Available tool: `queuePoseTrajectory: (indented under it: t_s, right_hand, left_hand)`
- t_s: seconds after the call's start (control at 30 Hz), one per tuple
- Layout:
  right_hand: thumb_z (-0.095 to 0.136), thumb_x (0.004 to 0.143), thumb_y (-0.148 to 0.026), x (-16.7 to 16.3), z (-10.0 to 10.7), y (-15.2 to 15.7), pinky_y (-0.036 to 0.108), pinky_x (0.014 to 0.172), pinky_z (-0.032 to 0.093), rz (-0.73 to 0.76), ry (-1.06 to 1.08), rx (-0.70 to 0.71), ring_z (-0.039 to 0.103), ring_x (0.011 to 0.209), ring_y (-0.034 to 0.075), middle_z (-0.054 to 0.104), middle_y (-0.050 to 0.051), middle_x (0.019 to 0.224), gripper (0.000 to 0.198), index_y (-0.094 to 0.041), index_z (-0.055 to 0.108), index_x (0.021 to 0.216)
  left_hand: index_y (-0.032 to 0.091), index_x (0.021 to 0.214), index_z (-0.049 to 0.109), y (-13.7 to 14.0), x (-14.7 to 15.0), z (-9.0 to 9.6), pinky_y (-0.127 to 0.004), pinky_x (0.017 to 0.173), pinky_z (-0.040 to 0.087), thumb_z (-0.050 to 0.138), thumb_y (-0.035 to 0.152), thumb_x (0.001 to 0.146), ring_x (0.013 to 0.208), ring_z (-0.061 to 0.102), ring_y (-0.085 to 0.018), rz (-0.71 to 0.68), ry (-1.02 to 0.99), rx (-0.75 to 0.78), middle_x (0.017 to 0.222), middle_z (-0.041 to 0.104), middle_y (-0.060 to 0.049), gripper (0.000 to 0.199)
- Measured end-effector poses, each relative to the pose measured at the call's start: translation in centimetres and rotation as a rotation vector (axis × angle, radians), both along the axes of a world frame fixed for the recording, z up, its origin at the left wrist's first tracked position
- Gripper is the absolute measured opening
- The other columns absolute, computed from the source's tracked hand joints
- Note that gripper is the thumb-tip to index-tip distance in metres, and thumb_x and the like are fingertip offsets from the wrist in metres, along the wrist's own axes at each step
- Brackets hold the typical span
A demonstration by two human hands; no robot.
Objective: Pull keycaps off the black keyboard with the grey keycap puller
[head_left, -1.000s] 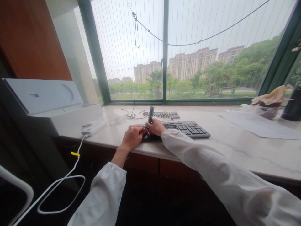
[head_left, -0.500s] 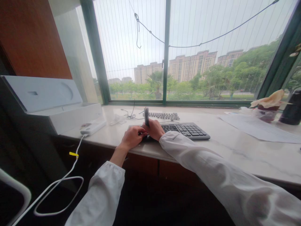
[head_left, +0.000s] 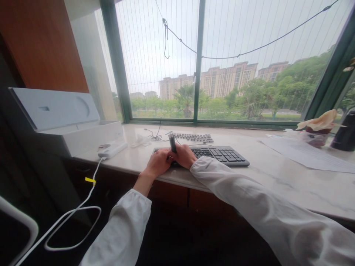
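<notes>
Head view, from the left: an open box and a power strip sit on the surface. My left hand rests at the keyboard's left end, fingers bent; I cannot tell whether they pinch anything. My right hand, touching it, grips a dark stick, nearly upright. Behind, what look like loose keys lie in rows. The keyboard lies under my hands, its number pad filled at the right end. I judge the work partway: rows are set out, but my hands hide the left end, so what is left there I cannot tell. Farther right are paper, a cup and a bottle.
</notes>
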State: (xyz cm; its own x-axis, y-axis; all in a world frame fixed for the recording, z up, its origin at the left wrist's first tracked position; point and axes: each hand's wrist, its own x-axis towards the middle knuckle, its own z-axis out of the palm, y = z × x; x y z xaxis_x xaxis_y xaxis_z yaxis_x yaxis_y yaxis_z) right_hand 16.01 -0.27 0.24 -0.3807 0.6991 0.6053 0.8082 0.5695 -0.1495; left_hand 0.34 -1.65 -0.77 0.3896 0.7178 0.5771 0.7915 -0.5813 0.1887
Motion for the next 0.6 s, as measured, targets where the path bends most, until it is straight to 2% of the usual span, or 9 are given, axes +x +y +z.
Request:
queuePoseTrajectory:
  t_s: [0.3,0.6]
  right_hand:
    - [0.042,0.093,-0.047,0.07,-0.07,-0.41,0.026,0.060,0.034,-0.033,-0.034,0.028,0.066,0.070,0.020,0.072,0.005,0.081,0.036,-0.018,0.062,0.103]
    - [0.041,0.093,-0.044,0.05,-0.26,-0.29,0.026,0.058,0.033,-0.033,-0.040,0.047,0.064,0.067,0.019,0.071,0.005,0.078,0.034,-0.018,0.061,0.103]
  left_hand:
    - [0.024,0.088,0.068,0.08,0.03,-0.04,-0.030,0.080,0.049,0.057,0.020,0.082,0.101,0.063,-0.023,0.000,-0.038,-0.001,0.101,0.070,-0.002,0.013]
    - [0.024,0.088,0.067,-0.13,0.11,0.14,-0.030,0.078,0.049,0.055,0.021,0.082,0.099,0.063,-0.022,0.025,0.008,-0.009,0.100,0.070,-0.002,0.014]
